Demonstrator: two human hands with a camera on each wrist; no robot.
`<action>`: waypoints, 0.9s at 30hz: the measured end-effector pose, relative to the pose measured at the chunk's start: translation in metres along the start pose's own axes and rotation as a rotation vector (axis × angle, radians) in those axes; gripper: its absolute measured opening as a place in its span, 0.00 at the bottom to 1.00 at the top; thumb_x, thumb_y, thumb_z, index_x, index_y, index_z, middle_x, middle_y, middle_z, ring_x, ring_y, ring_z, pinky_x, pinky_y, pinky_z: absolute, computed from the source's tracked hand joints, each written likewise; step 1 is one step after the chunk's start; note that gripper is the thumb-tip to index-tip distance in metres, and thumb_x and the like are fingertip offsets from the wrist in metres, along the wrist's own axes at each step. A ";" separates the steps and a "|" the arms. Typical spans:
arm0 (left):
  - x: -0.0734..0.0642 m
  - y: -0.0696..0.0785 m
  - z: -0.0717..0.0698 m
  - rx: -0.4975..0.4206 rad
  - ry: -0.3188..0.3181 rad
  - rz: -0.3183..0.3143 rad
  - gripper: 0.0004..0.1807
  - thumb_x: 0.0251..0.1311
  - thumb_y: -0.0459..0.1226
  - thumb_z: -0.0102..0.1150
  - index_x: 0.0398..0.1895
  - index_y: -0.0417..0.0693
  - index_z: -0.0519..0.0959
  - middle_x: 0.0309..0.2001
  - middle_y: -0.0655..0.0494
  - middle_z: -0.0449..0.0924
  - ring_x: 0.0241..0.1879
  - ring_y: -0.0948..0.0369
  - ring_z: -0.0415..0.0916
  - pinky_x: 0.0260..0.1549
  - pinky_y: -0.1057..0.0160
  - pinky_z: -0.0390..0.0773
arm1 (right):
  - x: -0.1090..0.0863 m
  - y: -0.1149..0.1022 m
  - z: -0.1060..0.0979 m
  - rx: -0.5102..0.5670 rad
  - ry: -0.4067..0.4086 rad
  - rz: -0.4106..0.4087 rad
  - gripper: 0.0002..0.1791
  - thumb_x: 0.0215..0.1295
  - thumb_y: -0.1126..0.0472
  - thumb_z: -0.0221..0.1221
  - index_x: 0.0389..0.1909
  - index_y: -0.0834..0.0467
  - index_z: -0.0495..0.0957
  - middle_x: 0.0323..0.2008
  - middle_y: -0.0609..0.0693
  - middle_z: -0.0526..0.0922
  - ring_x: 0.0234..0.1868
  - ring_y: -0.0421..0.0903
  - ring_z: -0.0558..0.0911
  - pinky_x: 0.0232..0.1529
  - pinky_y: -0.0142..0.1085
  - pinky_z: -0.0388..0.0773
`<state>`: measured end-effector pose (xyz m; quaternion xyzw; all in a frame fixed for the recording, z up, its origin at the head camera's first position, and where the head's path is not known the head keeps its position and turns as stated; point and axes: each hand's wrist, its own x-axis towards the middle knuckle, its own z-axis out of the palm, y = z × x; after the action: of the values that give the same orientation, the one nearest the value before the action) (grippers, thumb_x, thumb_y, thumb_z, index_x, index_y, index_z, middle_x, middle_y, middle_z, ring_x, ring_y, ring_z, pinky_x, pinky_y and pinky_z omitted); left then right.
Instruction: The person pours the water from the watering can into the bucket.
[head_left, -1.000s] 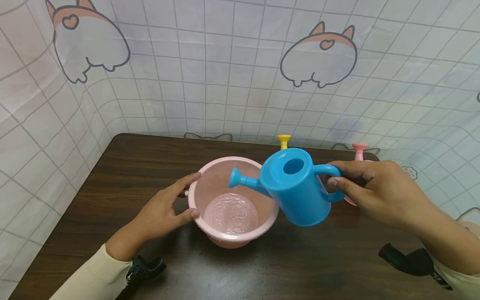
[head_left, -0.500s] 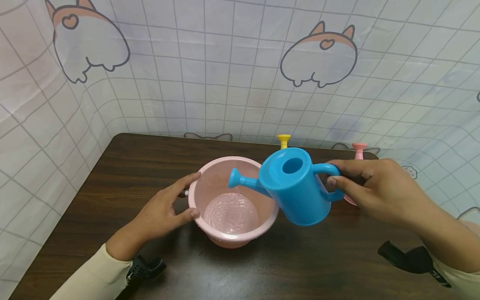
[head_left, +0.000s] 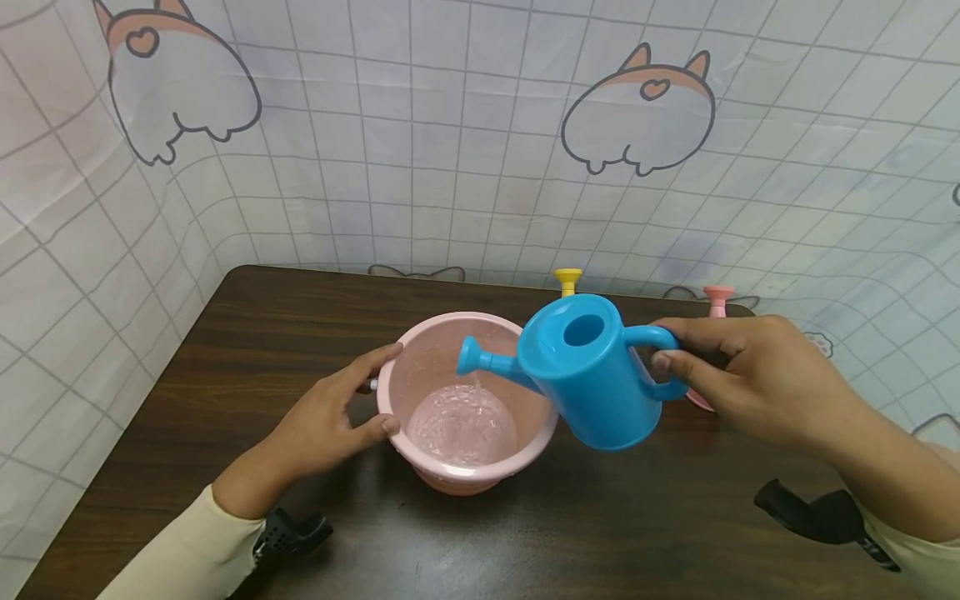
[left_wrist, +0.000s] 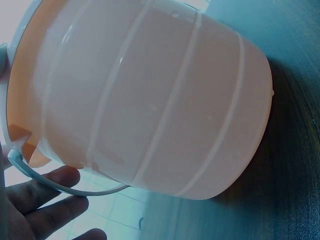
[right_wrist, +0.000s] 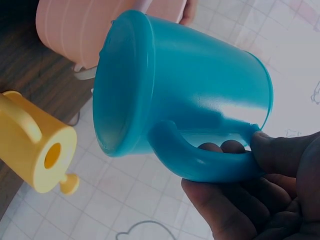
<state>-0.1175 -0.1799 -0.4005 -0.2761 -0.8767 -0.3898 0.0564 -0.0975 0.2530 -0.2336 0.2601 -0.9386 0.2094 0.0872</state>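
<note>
My right hand (head_left: 757, 383) grips the handle of a blue watering can (head_left: 592, 375), held tilted to the left with its spout over a pink bucket (head_left: 468, 475). A thin stream of water (head_left: 477, 385) falls from the sprinkler head into rippling water (head_left: 461, 425) at the bucket's bottom. On the bucket's left side, my left hand (head_left: 322, 425) holds the rim between thumb and fingers. In the left wrist view, fingertips (left_wrist: 62, 210) show beside the bucket's thin white bail handle (left_wrist: 95, 192). The right wrist view shows fingers and thumb wrapped round the blue handle (right_wrist: 205, 162).
Behind the blue can stands a yellow watering can (right_wrist: 50, 145), only its sprinkler head showing in the head view. A pink watering can (head_left: 718, 298) is mostly hidden behind my right hand. The dark wooden table (head_left: 300, 317) ends at a patterned curtain (head_left: 487, 167).
The blue can rises very slightly and a stream from its spout now shows more clearly, with stronger ripples in the bucket. My left hand and the bucket stay in place.
</note>
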 end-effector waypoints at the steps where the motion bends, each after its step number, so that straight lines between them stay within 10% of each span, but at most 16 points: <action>1: 0.000 0.000 0.000 0.000 -0.001 -0.003 0.44 0.64 0.56 0.66 0.80 0.65 0.58 0.69 0.51 0.73 0.54 0.52 0.81 0.52 0.41 0.78 | 0.000 0.000 0.000 0.000 -0.003 0.001 0.19 0.66 0.64 0.69 0.58 0.60 0.84 0.20 0.34 0.79 0.13 0.35 0.67 0.12 0.33 0.62; 27: 0.000 0.000 0.001 -0.012 0.000 0.000 0.43 0.64 0.56 0.65 0.80 0.62 0.59 0.67 0.50 0.74 0.54 0.51 0.81 0.51 0.40 0.78 | 0.003 -0.002 -0.002 0.039 -0.029 0.051 0.19 0.67 0.65 0.68 0.58 0.65 0.83 0.20 0.37 0.82 0.16 0.34 0.76 0.12 0.33 0.64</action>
<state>-0.1178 -0.1789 -0.4016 -0.2765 -0.8743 -0.3951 0.0547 -0.0995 0.2510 -0.2307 0.2405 -0.9419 0.2259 0.0633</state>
